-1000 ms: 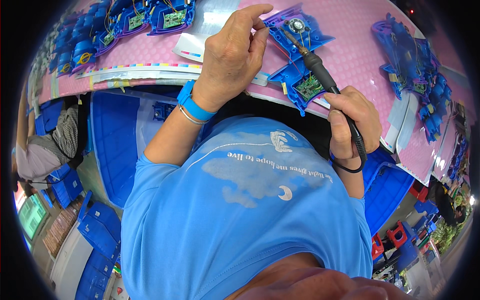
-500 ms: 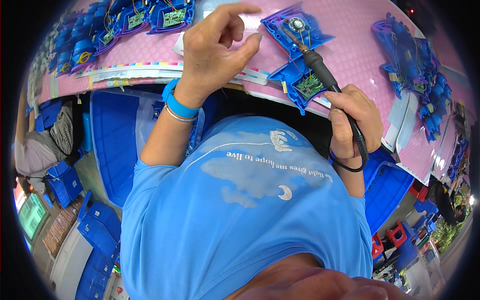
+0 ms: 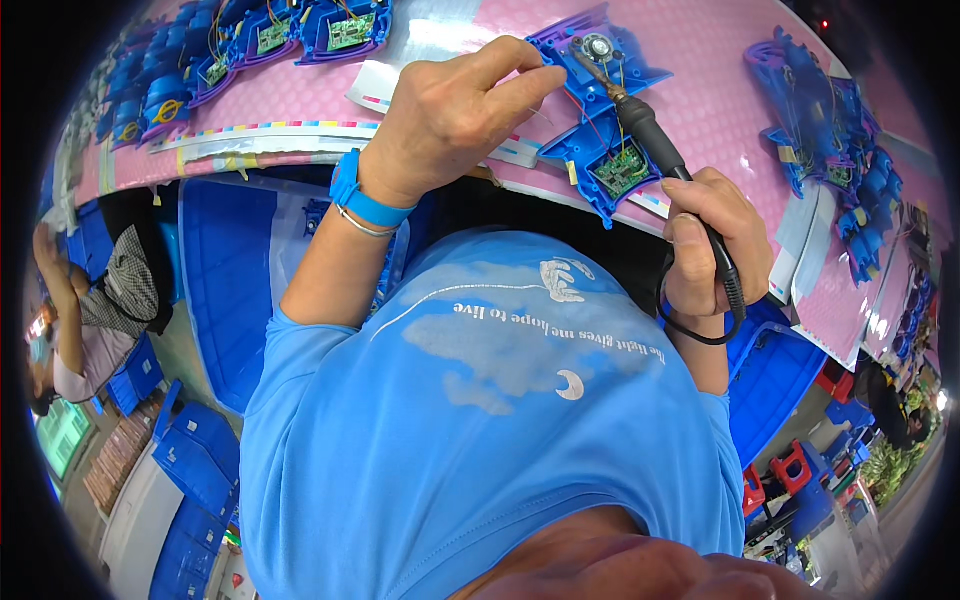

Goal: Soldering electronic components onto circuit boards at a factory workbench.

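Observation:
In my right hand [image 3: 718,240] is a soldering iron [image 3: 652,135] with a black handle and cord. Its metal tip lies over an opened blue plastic housing [image 3: 640,65], close to a round speaker [image 3: 598,47]. The lower housing half [image 3: 590,150] holds a green circuit board [image 3: 622,172], with thin wires running between the halves. My left hand [image 3: 465,115] is closed in a pinch at the left edge of the upper half. A fine strand of thin wire [image 3: 540,112] shows just below those fingertips; the fingertips' exact grip is partly hidden.
Several blue housings with boards [image 3: 345,32] line the table's far left. More blue and purple housings [image 3: 815,120] are piled on the right. Blue bins [image 3: 228,290] stand below the pink-covered table [image 3: 700,45]. Another person [image 3: 90,310] is at the far left.
My left hand has moved right and down toward the housing, and its spread thumb and index finger have come together. The soldering iron has shifted slightly right. The person at left has changed posture.

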{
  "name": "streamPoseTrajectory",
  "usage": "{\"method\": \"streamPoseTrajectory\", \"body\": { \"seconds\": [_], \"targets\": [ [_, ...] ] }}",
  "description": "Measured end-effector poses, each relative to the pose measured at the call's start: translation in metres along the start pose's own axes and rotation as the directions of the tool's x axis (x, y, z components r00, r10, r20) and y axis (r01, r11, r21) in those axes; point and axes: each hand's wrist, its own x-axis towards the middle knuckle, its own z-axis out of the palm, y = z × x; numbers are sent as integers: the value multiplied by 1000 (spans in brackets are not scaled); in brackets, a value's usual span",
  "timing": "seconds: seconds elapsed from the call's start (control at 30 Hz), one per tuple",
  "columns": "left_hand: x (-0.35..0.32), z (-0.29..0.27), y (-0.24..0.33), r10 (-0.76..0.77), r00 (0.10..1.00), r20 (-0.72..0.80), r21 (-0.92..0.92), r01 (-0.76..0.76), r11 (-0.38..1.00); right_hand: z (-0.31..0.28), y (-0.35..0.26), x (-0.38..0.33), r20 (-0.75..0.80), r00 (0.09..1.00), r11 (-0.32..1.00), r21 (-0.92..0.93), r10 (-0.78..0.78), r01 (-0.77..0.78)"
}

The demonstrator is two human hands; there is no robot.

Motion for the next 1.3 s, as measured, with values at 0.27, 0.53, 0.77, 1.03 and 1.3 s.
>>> {"method": "streamPoseTrajectory", "body": {
  "seconds": [0.27,0.53,0.77,1.03,1.3],
  "targets": [
    [4,2,-2,51,999,9,14,-51,999,-3,3,-4,-32,999,997,74,24,-21],
    [4,7,-5,53,998,37,14,-54,998,-4,2,-6,-49,998,996,79,38,-34],
    [6,3,0,25,997,78,18,-27,999,-2,6,-5,-39,999,998,63,34,-31],
    [3,5,-4,39,998,46,15,-39,999,-3,5,-5,-18,999,996,69,51,-50],
    [2,6,-5,36,999,40,9,-37,999,-3,4,-5,-36,999,998,54,26,-24]
  ]
}}
